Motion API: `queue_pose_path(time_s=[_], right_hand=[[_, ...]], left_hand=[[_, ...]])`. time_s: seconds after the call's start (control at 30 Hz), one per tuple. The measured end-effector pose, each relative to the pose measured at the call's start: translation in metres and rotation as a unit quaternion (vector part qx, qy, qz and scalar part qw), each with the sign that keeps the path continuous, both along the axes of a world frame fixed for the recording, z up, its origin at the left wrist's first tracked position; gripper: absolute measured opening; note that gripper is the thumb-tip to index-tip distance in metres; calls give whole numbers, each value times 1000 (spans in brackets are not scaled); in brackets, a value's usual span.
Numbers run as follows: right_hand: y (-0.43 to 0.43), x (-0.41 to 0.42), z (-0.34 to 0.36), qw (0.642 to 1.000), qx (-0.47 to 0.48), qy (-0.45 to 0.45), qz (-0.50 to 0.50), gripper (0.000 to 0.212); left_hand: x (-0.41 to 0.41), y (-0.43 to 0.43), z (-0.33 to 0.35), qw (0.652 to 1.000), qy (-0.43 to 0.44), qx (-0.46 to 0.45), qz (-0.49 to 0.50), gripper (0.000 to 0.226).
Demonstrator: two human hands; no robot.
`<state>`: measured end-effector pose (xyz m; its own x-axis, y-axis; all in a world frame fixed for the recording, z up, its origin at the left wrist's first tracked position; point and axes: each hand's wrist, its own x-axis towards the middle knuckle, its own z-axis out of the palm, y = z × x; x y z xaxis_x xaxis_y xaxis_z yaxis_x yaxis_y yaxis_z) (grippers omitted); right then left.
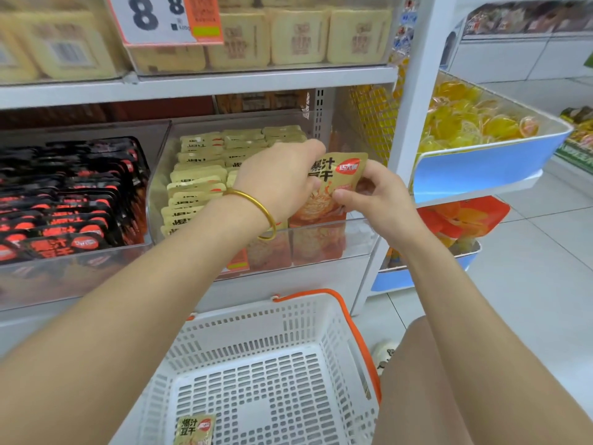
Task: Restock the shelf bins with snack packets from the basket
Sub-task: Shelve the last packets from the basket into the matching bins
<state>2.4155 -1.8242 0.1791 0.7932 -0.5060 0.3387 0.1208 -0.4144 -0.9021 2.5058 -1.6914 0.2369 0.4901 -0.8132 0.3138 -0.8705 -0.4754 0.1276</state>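
Note:
Both hands hold one gold snack packet [333,181] upright over the front right of the clear shelf bin [321,242]. My left hand [282,181], with a gold bangle on its wrist, grips the packet's left side. My right hand [375,194] pinches its right edge between thumb and fingers. Rows of the same gold packets [199,184] fill the bin's left and back. Below, the white basket [288,335] with orange handles stands on the floor, with one gold packet [194,428] lying at its near left corner.
A neighbouring clear bin [73,252] to the left holds black and red packets. The shelf above carries pale yellow packs [295,36] and a price sign [163,19]. To the right, blue-fronted end bins [481,168] hold yellow wrapped sweets. My bare knee [449,380] is beside the basket.

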Motion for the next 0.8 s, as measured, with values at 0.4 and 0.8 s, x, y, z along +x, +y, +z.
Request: queue_pose_path(time_s=[0.4,0.8], right_hand=[[-5,5,0,992,-108,38,-61,17],[-21,8,1,976,-120,181,1,8]], left_hand=[[12,-9,-16,995,70,73,8,23],[14,-8,-44,998,56,7,32,23]])
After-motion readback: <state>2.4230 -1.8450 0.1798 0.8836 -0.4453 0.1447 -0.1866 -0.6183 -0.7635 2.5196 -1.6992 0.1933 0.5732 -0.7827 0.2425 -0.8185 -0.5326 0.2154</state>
